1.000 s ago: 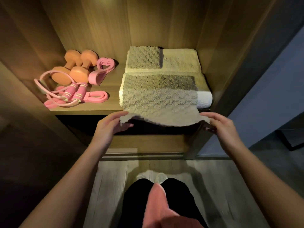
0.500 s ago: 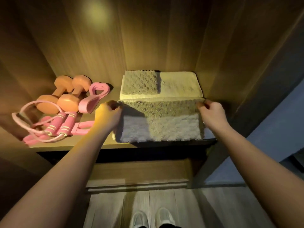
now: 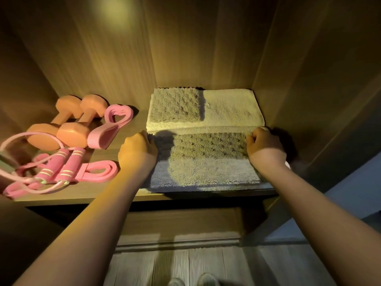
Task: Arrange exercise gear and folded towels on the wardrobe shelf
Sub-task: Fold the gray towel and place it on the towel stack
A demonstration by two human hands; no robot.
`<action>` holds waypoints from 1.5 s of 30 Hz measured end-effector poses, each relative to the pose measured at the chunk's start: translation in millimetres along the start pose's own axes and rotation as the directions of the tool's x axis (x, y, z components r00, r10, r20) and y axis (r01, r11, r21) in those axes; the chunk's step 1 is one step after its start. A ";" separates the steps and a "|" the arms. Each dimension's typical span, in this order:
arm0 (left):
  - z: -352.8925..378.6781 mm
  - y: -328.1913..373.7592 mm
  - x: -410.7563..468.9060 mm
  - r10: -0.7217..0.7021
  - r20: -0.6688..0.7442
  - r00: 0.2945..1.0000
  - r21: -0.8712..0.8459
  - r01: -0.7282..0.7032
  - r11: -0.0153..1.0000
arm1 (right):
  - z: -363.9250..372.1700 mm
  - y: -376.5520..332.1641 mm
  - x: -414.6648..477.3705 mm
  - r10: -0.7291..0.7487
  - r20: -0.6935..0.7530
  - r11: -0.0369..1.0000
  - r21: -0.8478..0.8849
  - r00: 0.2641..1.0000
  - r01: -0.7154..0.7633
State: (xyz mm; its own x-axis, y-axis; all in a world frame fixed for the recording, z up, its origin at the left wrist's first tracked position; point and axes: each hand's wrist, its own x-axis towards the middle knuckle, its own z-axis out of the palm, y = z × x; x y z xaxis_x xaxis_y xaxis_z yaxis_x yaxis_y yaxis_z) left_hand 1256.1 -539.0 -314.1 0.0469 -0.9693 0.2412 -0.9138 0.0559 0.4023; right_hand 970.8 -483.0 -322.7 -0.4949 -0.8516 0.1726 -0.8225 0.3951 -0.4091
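Grey towel (image 3: 208, 162) lies on the wardrobe shelf (image 3: 115, 195), near right, butted against the folded cream towel (image 3: 231, 108) behind it. Left hand (image 3: 138, 150) and right hand (image 3: 265, 147): each grip curled closed, pinching a far corner, probably to square the fold. Orange dumbbells (image 3: 72, 134) sit far left.

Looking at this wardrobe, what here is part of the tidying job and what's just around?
Job: front towel, gripped by left hand and right hand; back towels; dumbbells; jump rope; pink band; heart-shaped trainer; shelf.
Just around: shoes; floor.
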 end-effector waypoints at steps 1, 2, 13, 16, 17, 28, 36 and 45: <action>0.6 1.8 -1.2 0.000 0.008 1.000 0.026 0.000 1.000 | 1.3 -1.0 0.7 0.003 0.002 1.000 -0.024 1.000 -0.003; 1.1 3.8 -2.5 -0.005 0.023 1.000 0.053 0.004 0.999 | 2.8 -2.4 1.5 0.008 0.007 0.999 -0.053 1.000 -0.007; 10.1 81.9 -44.2 0.470 0.295 0.832 0.117 -0.519 0.846 | 6.4 -16.8 9.9 0.082 0.097 0.988 -0.136 0.992 -0.068; 24.9 82.2 -51.6 0.445 0.399 0.802 0.099 -0.520 0.848 | 5.3 -17.3 8.1 0.040 0.113 0.978 -0.207 0.993 -0.016; 25.9 74.6 -46.3 0.413 0.403 0.817 0.123 -0.495 0.860 | 4.6 -17.3 8.0 0.036 0.122 0.976 -0.216 0.992 -0.009; 11.5 17.3 -14.7 0.091 0.468 0.879 0.252 -0.232 0.939 | -2.9 -18.5 8.7 0.062 0.120 0.983 -0.180 0.991 -0.039; 12.5 19.0 -14.5 0.069 0.482 0.874 0.232 -0.203 0.951 | -17.1 -71.7 -31.3 -0.337 0.203 0.939 0.005 0.919 0.344; 10.7 18.7 -13.0 0.031 0.487 0.873 0.247 -0.172 0.954 | 13.7 -47.1 -40.0 -0.306 0.483 0.909 -0.110 0.820 0.403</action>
State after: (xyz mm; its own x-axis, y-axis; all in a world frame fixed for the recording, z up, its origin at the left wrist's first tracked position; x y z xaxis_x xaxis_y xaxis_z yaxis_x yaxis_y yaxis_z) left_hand 1234.1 -528.0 -319.1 -0.1839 -0.9610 -0.2067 -0.9792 0.1607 0.1243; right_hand 1033.2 -472.2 -322.6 -0.0193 -0.9859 -0.1663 -0.9776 0.0535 -0.2038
